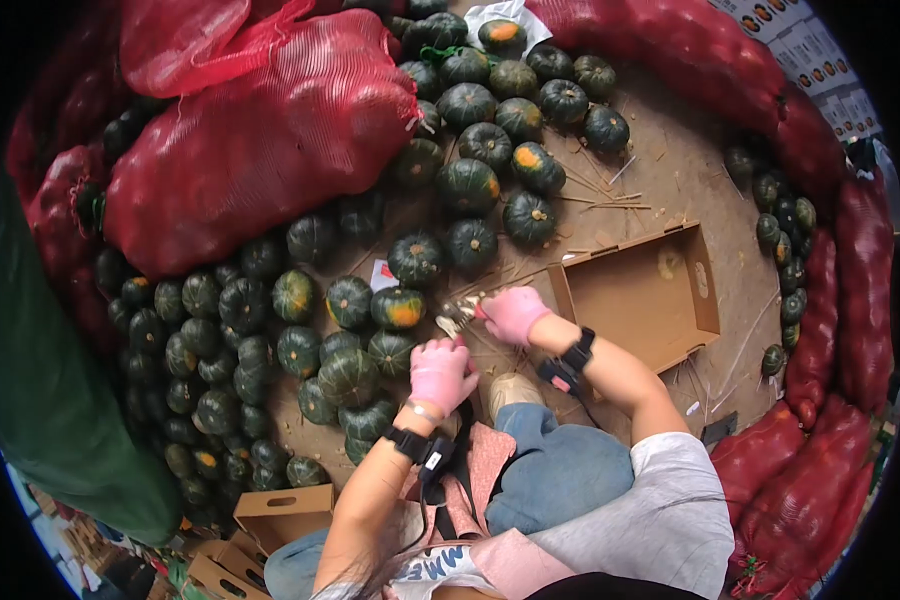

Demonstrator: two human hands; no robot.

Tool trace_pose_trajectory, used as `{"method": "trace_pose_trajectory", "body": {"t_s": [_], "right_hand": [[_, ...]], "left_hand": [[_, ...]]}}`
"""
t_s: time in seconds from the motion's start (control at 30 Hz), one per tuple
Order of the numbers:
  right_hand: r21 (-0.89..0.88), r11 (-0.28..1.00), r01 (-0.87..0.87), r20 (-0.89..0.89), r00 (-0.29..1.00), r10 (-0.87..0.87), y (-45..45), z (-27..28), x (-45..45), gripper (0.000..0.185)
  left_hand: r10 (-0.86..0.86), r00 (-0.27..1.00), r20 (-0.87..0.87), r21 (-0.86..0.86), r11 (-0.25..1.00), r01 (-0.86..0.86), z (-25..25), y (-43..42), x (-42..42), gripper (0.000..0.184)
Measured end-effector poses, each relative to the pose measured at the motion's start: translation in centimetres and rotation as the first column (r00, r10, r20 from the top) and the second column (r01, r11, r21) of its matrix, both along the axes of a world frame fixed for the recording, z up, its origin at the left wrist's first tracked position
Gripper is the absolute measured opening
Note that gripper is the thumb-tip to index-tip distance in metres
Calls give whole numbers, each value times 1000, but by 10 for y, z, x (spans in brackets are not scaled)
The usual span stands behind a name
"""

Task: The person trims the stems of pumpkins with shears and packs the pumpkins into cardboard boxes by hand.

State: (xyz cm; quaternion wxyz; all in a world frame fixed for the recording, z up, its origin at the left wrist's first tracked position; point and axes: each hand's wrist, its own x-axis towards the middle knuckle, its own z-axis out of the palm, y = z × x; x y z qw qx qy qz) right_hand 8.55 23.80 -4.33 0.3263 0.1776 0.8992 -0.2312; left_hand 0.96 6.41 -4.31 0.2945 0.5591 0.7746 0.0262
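My right hand (515,315), in a pink glove, is closed around something with a red part. At its fingertips is a blurred dark and whitish piece (458,316) whose kind I cannot make out. My left hand (440,375), also in a pink glove, is just below it with bent fingers; what they hold, if anything, is hidden. To the left of that hand, a dark green squash (392,352) lies close by. A green squash with an orange patch (397,308) sits just behind it.
An open cardboard box (635,300) lies right of my hands. Many green squashes (200,330) cover the floor at left and ahead. Full red mesh sacks (260,150) stand around, several along the right edge (810,480). Another cardboard box (285,515) is at lower left.
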Motion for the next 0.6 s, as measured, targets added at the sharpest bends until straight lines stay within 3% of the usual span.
{"method": "trace_pose_trajectory", "body": {"t_s": [0.07, 0.1, 0.13, 0.2, 0.23, 0.3, 0.33, 0.37, 0.4, 0.47, 0.5, 0.53, 0.6], "right_hand": [[-40, 999, 27, -85, 996, -30, 7, 28, 22, 23], [-40, 994, 103, -138, 985, -107, 9, 43, 35, 23], [-46, 983, 175, -187, 966, -181, 12, 53, 47, 24], [-138, 953, 270, -350, 887, -302, 16, 52, 62, 32], [-165, 939, 302, -422, 839, -343, 16, 48, 65, 33], [-208, 930, 304, -517, 772, -369, 23, 32, 64, 37], [-180, 963, 202, -522, 810, -267, 38, 38, 56, 37], [-153, 984, 95, -523, 837, -162, 60, 44, 44, 37], [-167, 976, 138, -744, 632, -217, 85, 31, 33, 38], [-74, 903, 424, -834, 470, -288, 133, 21, -7, 38], [5, 923, 384, -822, 528, -215, 162, 10, -31, 46], [26, 914, 405, -661, 693, -288, 178, 15, -59, 55], [-75, 840, 537, -253, 804, -537, 195, 10, -111, 82]], "left_hand": [[279, 952, 128, 165, 940, -298, -4, -12, -10, 33], [326, 941, 88, 210, 918, -338, 10, -11, -14, 35], [274, 923, 271, 153, 934, -323, 8, -10, -19, 34], [186, 768, 613, 43, 962, -268, 3, -7, -25, 33], [384, 333, 861, -271, 901, -338, 40, 13, -23, 25], [421, -72, 904, -389, 741, -547, 50, 34, -7, 22], [387, -271, 881, -468, 638, -612, 50, 41, -3, 21], [344, -199, 918, -388, 666, -637, 43, 42, -3, 17], [378, -130, 917, -362, 647, -670, 43, 43, -3, 17], [440, 13, 898, -294, 621, -727, 51, 45, -6, 17], [477, 144, 867, -210, 612, -763, 59, 51, -9, 13], [473, 137, 871, -192, 582, -790, 56, 49, -13, 13], [460, 127, 879, -156, 528, -835, 47, 38, -20, 14]]}}
